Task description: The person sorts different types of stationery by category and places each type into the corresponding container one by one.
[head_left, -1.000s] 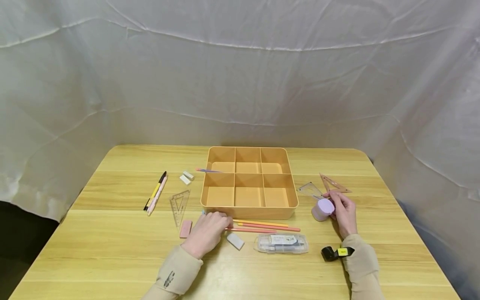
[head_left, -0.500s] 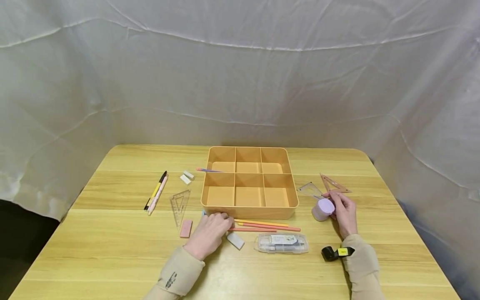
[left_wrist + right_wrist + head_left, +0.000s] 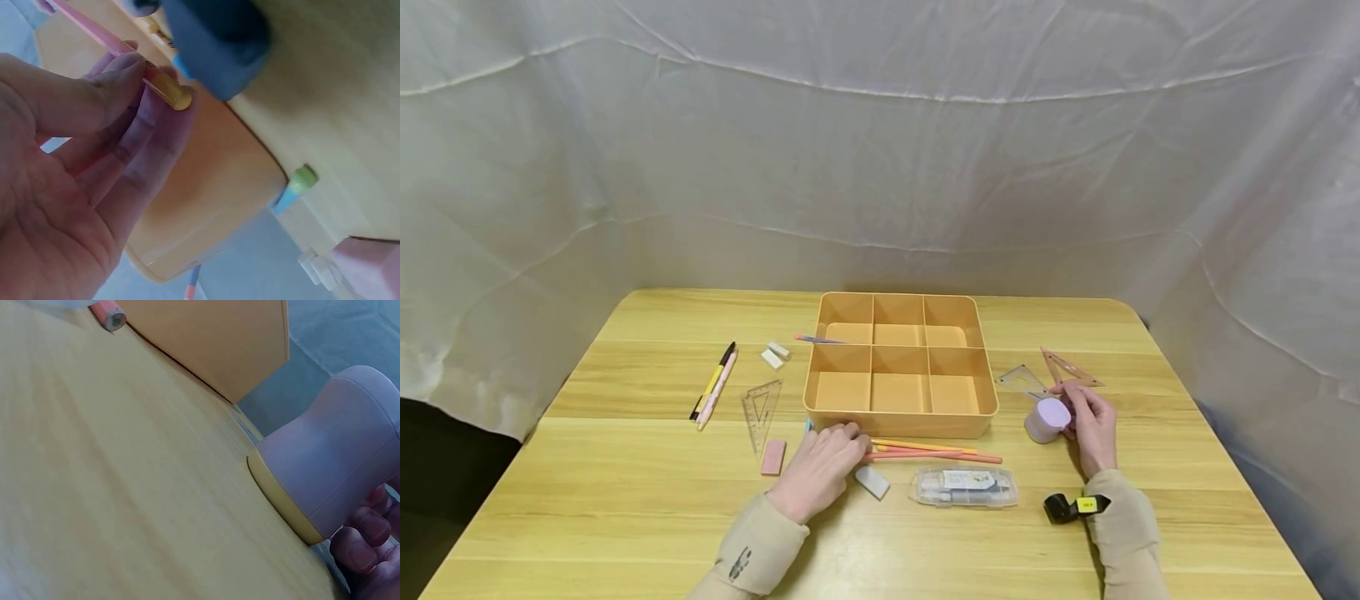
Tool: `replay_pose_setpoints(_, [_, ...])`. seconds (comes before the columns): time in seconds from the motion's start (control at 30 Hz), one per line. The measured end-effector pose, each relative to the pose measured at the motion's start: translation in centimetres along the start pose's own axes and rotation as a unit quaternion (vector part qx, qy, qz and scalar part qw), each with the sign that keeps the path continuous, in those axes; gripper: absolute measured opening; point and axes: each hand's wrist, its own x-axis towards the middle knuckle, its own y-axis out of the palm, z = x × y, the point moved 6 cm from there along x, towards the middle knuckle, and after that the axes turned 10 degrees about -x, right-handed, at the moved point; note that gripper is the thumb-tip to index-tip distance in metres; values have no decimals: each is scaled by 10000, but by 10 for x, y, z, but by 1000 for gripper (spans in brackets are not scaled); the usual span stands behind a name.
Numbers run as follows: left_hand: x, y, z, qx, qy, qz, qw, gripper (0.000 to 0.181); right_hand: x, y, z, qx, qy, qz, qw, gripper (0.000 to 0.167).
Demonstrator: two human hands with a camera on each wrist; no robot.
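Observation:
My left hand pinches a red pencil near its yellow end between thumb and fingers, just in front of the orange divided box. The pencil's other end points right, over a yellow pencil and another red one. A grey eraser lies close to this hand. My right hand grips the right side of a lilac pencil sharpener, which stands on its yellow base. Curled fingers show against its side; the rest of that hand is out of the right wrist view.
A clear case lies in front. Set squares lie at left and right. Pens, white pieces and a pink eraser are on the left. A blue-green pencil sticks out beside the box; a purple one crosses its rim.
The red pencil in my left hand has risen a little and shifted right, its far end now over the other pencils. My right hand and the sharpener have stayed in place.

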Motion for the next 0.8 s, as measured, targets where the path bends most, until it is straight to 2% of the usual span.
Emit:
replay_pose_setpoints(0.07, [0, -3, -1, -76, -3, 43, 10000, 27, 0, 0, 2, 307, -29, -155, 9994, 24])
replay_pose_setpoints(0.17, [1, -7, -2, -303, -5, 92, 9995, 32, -1, -2, 11, 381, -280, -467, 9978, 21])
replay_pose_setpoints(0.27, [5, -12, -1, -607, -44, 120, 9981, 36, -5, -2, 30, -102, -813, -718, 9940, 19])
replay_pose_setpoints(0.4, [8, -19, 2, -1098, -120, 220, 9936, 37, -17, 5, 64, -1089, -1627, -766, 9777, 16])
replay_pose_setpoints(0.53, [9, -25, 6, -1741, -277, 424, 9834, 29, -31, 23, 93, -1541, -2114, -254, 9648, 15])
replay_pose_setpoints(0.63, [10, -27, 11, -2105, -452, 566, 9749, 25, -42, 42, 104, -1780, -2316, 418, 9555, 20])
replay_pose_setpoints(0.8, [10, -30, 17, -2638, -783, 731, 9586, 23, -56, 74, 106, -2549, -2438, 1423, 9248, 38])
